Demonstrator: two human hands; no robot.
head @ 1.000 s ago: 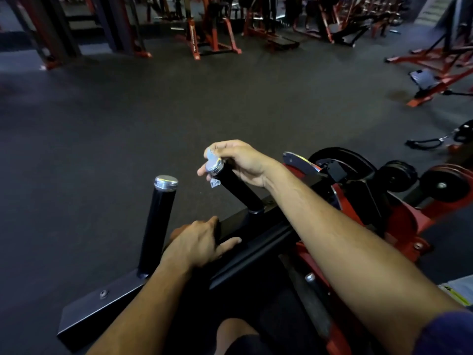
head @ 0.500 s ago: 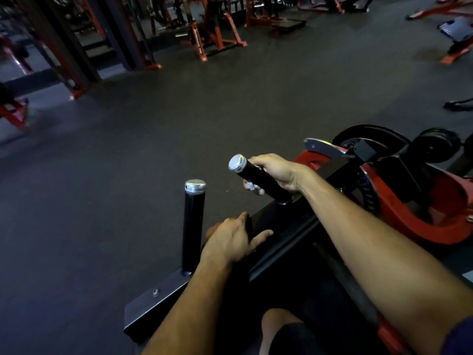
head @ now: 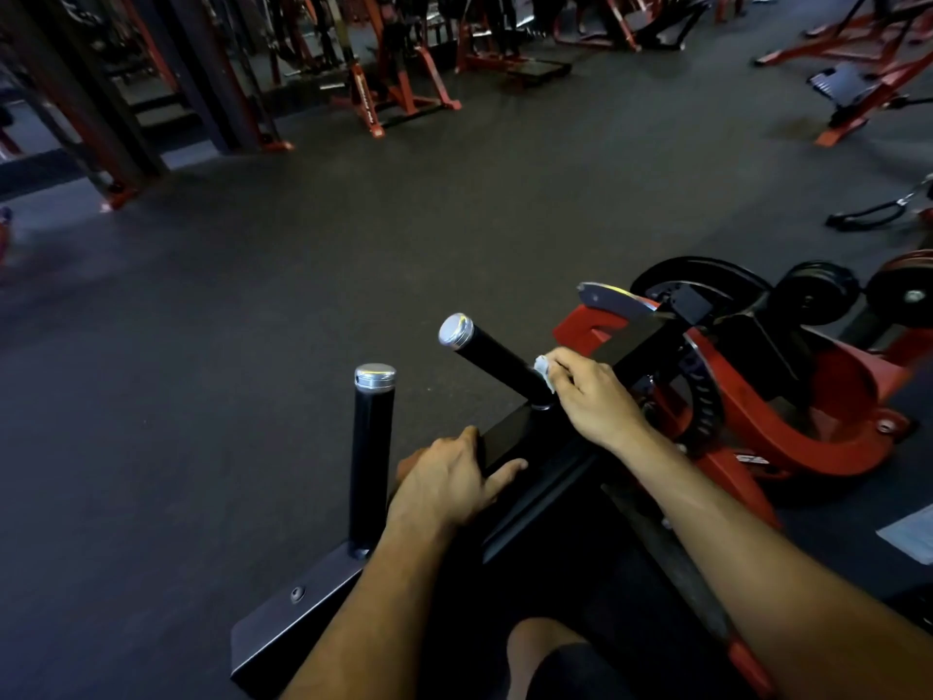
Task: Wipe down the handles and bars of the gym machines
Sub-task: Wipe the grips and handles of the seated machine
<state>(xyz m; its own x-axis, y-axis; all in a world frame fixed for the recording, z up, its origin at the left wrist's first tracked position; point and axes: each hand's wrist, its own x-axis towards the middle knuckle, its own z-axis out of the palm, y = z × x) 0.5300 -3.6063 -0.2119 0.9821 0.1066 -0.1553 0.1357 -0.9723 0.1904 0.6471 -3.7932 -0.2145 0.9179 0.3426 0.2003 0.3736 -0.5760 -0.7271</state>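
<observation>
Two black handles with silver end caps rise from a black crossbar [head: 510, 437] on a red and black machine. My right hand [head: 593, 399] grips the base of the right handle [head: 492, 358], holding a small white wipe [head: 544, 370] against it. The left handle [head: 372, 457] stands upright and untouched. My left hand [head: 449, 479] rests on the crossbar between the two handles, thumb stretched out to the right and fingers curled over the bar's far edge.
The machine's red frame [head: 828, 396] and black weight plates [head: 813, 293] sit to the right. Dark rubber floor [head: 303, 295] spreads ahead. Red racks and benches [head: 394, 88] line the far side. My knee [head: 550, 644] shows at the bottom.
My right hand has slid with the wipe from the silver cap down the right handle to its base. The left hand stays on the crossbar.
</observation>
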